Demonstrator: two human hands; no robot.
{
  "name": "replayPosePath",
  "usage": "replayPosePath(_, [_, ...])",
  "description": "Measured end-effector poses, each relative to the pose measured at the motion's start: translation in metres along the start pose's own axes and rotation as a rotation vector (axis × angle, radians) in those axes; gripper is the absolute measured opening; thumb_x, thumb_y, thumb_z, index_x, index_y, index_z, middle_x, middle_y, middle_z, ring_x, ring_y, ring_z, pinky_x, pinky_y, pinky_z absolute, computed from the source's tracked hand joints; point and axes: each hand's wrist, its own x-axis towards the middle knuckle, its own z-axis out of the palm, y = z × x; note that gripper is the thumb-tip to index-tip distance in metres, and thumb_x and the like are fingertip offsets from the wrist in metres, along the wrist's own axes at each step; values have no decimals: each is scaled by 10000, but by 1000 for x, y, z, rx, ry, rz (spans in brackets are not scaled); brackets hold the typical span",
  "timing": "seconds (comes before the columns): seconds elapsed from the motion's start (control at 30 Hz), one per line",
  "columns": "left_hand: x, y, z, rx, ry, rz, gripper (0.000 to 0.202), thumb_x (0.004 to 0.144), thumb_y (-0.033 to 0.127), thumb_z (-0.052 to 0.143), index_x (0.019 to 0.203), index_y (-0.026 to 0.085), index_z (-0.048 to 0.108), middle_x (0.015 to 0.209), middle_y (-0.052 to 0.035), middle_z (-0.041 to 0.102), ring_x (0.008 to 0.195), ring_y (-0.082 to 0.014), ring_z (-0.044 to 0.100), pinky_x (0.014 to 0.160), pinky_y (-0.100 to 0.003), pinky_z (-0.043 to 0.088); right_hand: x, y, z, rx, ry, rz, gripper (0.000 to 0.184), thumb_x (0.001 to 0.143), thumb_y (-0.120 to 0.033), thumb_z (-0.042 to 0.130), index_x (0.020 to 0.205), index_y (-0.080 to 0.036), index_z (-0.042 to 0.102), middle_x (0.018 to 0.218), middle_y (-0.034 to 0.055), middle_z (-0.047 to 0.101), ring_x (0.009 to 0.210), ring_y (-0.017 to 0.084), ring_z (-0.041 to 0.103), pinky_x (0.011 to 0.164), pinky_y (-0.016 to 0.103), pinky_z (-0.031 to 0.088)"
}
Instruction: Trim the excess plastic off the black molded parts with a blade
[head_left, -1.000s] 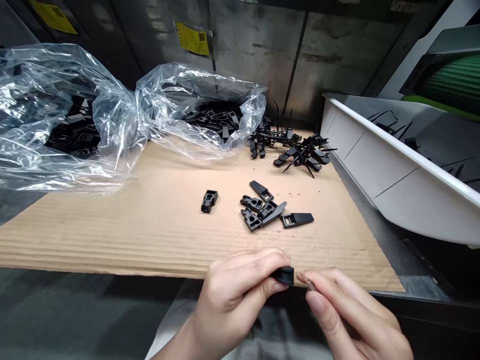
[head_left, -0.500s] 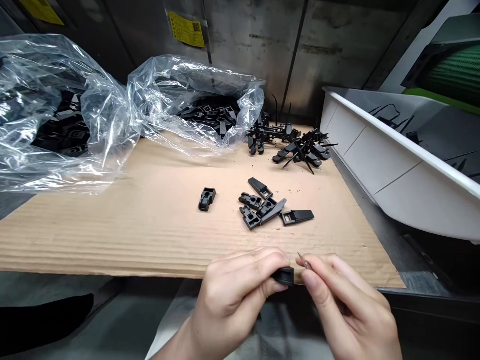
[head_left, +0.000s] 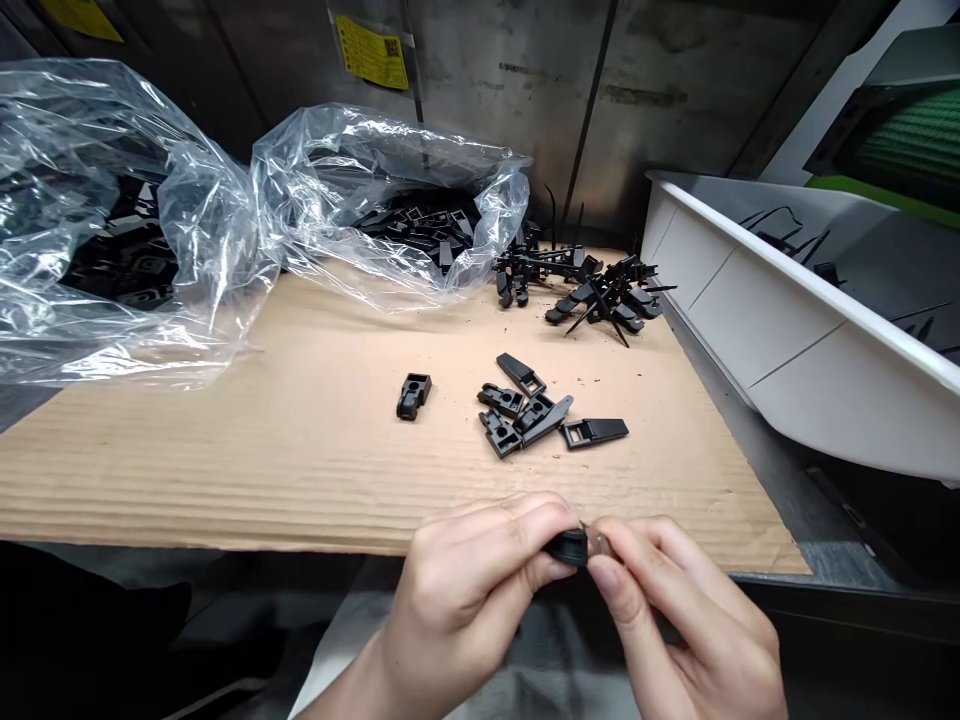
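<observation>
My left hand (head_left: pixel 472 590) pinches a small black plastic part (head_left: pixel 568 547) just off the near edge of the cardboard sheet (head_left: pixel 285 440). Right beside it, my right hand (head_left: pixel 682 620) pinches a thin metal blade (head_left: pixel 595 540) whose tip touches the part. On the cardboard beyond my hands lies a small cluster of loose black clips (head_left: pixel 536 412), with a single black clip (head_left: pixel 413 394) apart to their left. A tangle of black sprue pieces (head_left: pixel 592 285) lies at the far right of the sheet.
Two clear plastic bags with black parts lie at the back, one at the left (head_left: pixel 105 220) and one in the middle (head_left: pixel 397 215). A white tray (head_left: pixel 795 340) slopes along the right side. A metal wall stands behind.
My right hand has brought the blade's tip down against the black part. The left hand has stayed put, and the camera has shifted slightly.
</observation>
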Motion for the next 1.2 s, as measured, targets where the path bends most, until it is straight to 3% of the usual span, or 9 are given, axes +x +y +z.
replayPosePath(0.23, [5, 1, 0, 116, -34, -49, 226, 760, 36, 561, 960, 138, 587, 912, -53, 615, 871, -151, 571, 772, -217, 459, 1, 5, -24, -19, -166, 63, 238, 808, -105, 495, 1021, -181, 570, 812, 24, 610, 751, 113, 599, 622, 149, 479])
replayPosePath(0.37, [4, 0, 3, 212, -22, -57, 198, 746, 10, 551, 897, 135, 584, 846, -53, 590, 820, -159, 545, 737, -254, 458, 2, 13, -38, -214, -201, -64, 196, 806, -111, 497, 983, -164, 563, 759, 26, 608, 737, 125, 597, 678, 182, 478])
replayPosePath(0.5, [2, -2, 5, 362, -46, -32, 220, 763, 17, 514, 846, 188, 626, 965, -67, 518, 877, -188, 508, 719, -298, 456, 9, 17, -43, -410, -318, -211, 182, 839, -169, 442, 968, -164, 570, 716, 37, 580, 641, 139, 572, 591, 230, 488])
replayPosePath(0.6, [0, -3, 2, 387, -128, -61, 237, 790, 73, 519, 975, 208, 582, 961, -53, 564, 891, -196, 508, 769, -326, 431, 16, 15, -41, -469, -404, -189, 202, 855, -190, 393, 921, -188, 584, 719, 35, 571, 619, 137, 564, 544, 227, 481])
replayPosePath(0.7, [-1, -2, -4, 383, -207, -145, 419, 784, 143, 559, 1183, 172, 434, 1074, -78, 552, 999, -210, 477, 853, -314, 400, 20, 12, -38, -464, -433, -133, 244, 864, -198, 354, 842, -201, 597, 706, 30, 564, 589, 122, 563, 518, 207, 469])
replayPosePath(0.8, [1, 0, -7, 385, -207, -207, 361, 796, 132, 531, 1149, 167, 463, 1159, -88, 491, 1049, -204, 460, 868, -278, 391, 20, 13, -37, -458, -402, -151, 258, 868, -211, 346, 874, -193, 604, 707, 33, 573, 582, 119, 570, 517, 202, 467])
replayPosePath(0.87, [2, 1, -7, 345, -178, -173, 244, 802, 72, 484, 1018, 169, 543, 1051, -70, 548, 960, -189, 507, 799, -260, 419, 20, 14, -37, -449, -378, -179, 253, 867, -212, 354, 892, -184, 604, 707, 36, 579, 579, 121, 572, 517, 202, 467])
replayPosePath(1.0, [5, 2, -5, 282, -132, -85, 203, 772, 6, 477, 867, 148, 587, 798, -45, 617, 761, -179, 525, 666, -273, 435, 22, 12, -37, -454, -407, -229, 234, 859, -190, 373, 847, -177, 606, 680, 37, 575, 574, 126, 565, 519, 211, 466])
replayPosePath(1.2, [4, 2, -5, 254, -102, -58, 208, 760, -13, 493, 874, 121, 604, 790, -60, 611, 745, -174, 511, 640, -274, 433, 24, 8, -34, -556, -428, -308, 245, 858, -175, 366, 880, -179, 610, 640, 28, 565, 560, 125, 556, 518, 215, 454])
